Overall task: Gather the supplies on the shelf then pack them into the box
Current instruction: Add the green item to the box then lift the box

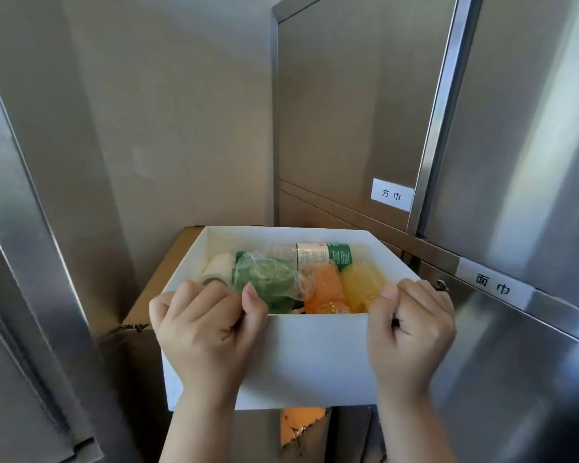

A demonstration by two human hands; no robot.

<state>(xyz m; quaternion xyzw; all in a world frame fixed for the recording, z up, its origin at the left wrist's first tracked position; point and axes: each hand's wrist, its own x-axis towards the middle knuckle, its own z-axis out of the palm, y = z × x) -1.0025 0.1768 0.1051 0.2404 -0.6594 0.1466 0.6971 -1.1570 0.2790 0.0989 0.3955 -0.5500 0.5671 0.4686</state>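
Box (315,355) may tip
Left hand (208,329) and right hand (411,329) clench only its near rim; bottles (325,289) could spill.

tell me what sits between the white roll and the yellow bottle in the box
In the head view, a green pack in clear wrap and an orange bottle lie between the white roll and the yellow bottle inside the white box.

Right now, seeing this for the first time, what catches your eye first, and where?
The white box at centre, gripped at its near rim by the left hand and right hand. Inside lie an orange bottle and a yellow bottle beside a green wrapped pack. White labels mark the cabinet doors at right.
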